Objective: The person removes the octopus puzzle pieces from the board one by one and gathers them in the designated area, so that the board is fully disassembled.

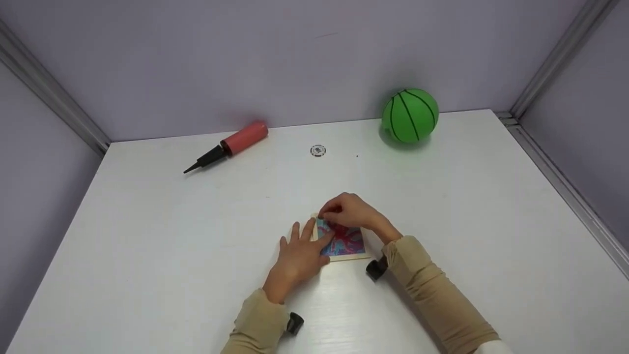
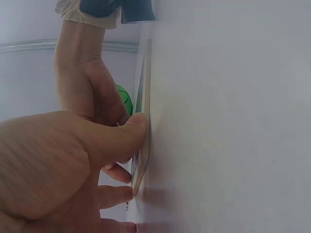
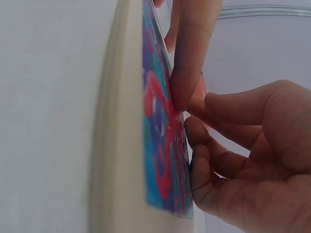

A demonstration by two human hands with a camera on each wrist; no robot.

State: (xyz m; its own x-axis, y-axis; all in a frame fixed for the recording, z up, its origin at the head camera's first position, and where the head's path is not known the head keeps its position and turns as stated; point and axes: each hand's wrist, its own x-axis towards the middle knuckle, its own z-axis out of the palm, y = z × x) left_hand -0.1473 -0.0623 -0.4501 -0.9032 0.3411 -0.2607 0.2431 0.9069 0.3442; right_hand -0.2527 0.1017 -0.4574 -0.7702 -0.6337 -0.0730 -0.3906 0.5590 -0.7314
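Note:
A small square picture board (image 1: 344, 256) with a pale wooden border lies on the table, its picture in blue, purple and red. My left hand (image 1: 300, 258) spreads over its left side; one finger presses on the picture and the thumb (image 2: 133, 124) touches the near edge. Over the board's upper left part, my right hand (image 1: 351, 211) has curled fingers, their tips against the picture. In the right wrist view the curled right fingers (image 3: 201, 170) touch the picture (image 3: 163, 141) beside a left finger. Whether they pinch anything is hidden.
A red hand pump (image 1: 248, 138) with a black nozzle lies at the back left. Near the back wall sits a green ball (image 1: 412, 116) with black lines. A round black-and-white disc (image 1: 318, 150) is between them. Walls enclose the table's back and sides.

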